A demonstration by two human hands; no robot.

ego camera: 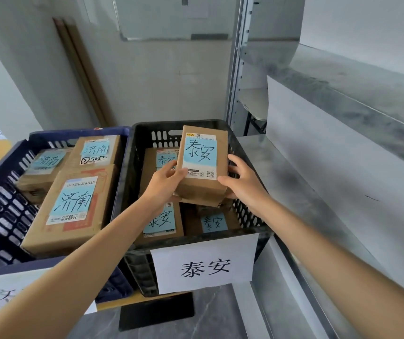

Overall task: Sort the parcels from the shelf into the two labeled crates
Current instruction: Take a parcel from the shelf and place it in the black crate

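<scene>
A brown cardboard parcel [202,167] with a blue handwritten label is held over the black crate [152,133]. My left hand [166,182] grips its left lower edge, thumb on top. My right hand [241,178] grips its right side. The black crate carries a white printed sign [205,263] on its front and holds three other parcels with the same blue label, such as the parcel at the crate's front [161,221]. The blue crate [2,182] to the left holds three parcels with a different blue label, the largest [71,209] in front.
A grey metal shelf [330,187] runs along the right, its upright post [237,69] behind the black crate. Both crates stand on a low stand over a grey floor [205,321]. A white wall and leaning boards [83,69] are behind.
</scene>
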